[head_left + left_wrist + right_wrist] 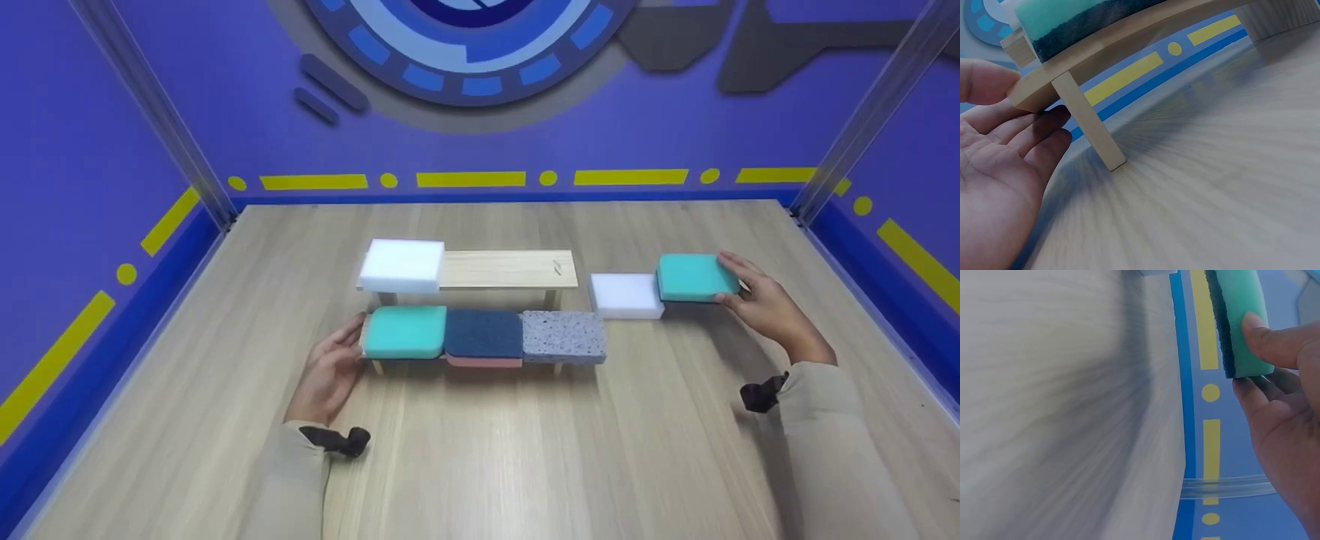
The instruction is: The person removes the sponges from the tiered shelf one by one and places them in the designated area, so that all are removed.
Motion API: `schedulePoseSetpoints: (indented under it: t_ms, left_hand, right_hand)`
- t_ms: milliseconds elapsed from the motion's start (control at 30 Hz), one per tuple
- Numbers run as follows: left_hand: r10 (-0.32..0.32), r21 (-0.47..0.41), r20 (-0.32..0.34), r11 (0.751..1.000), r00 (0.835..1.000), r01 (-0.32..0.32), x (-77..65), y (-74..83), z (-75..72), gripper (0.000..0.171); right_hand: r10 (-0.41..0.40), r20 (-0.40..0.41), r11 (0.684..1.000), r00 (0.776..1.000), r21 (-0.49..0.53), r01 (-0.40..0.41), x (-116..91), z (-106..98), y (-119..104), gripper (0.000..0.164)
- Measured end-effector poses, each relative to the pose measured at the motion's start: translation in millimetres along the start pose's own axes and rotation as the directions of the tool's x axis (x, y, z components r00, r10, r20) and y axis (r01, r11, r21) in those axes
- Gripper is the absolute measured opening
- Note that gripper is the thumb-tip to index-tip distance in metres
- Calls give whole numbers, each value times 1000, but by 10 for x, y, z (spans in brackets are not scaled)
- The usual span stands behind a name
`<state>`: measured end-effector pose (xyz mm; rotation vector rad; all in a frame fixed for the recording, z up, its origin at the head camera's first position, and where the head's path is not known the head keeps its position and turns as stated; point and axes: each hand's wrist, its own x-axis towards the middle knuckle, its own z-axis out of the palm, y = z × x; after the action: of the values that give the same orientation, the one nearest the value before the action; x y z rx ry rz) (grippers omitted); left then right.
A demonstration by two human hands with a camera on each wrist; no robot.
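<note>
My left hand (328, 379) grips the left end of the front wooden rack (1100, 53), thumb above and fingers below the board. On this rack lie a teal sponge (405, 331) with a dark underside, a dark-topped sponge (484, 334) with a pink underside, and a grey speckled sponge (564, 335), side by side. My right hand (776, 311) holds another teal sponge (696, 276) by its right end, thumb on one side and fingers on the other. That sponge is above the table, beside a white sponge block (626, 294).
Behind the front rack stands a second wooden rack (510, 268), with a white sponge block (403, 264) on its left end. Blue panels with yellow markings (630, 177) enclose the back and sides of the wooden table (487, 457).
</note>
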<state>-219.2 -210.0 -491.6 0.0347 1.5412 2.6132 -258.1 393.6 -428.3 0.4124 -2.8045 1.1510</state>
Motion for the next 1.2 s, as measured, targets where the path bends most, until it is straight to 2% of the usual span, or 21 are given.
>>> schedulePoseSetpoints:
  t_ms: [233,500,1000,1200]
  left_hand:
    - [10,10,25,1000,1000,-10,2,20,16,65]
    - [17,-34,27,999,999,-16,15,-6,1,66]
    - [24,-2,56,1000,998,-23,-9,-15,-17,66]
    - [59,22,95,998,994,-61,-10,-29,-31,70]
  right_hand:
    - [32,-2,999,999,-1,-32,-18,-19,65,67]
    - [94,23,995,995,9,-95,-28,-28,113,68]
    - [94,58,995,994,-25,-93,-20,19,219,68]
    - [101,92,993,991,-69,-95,-18,39,249,68]
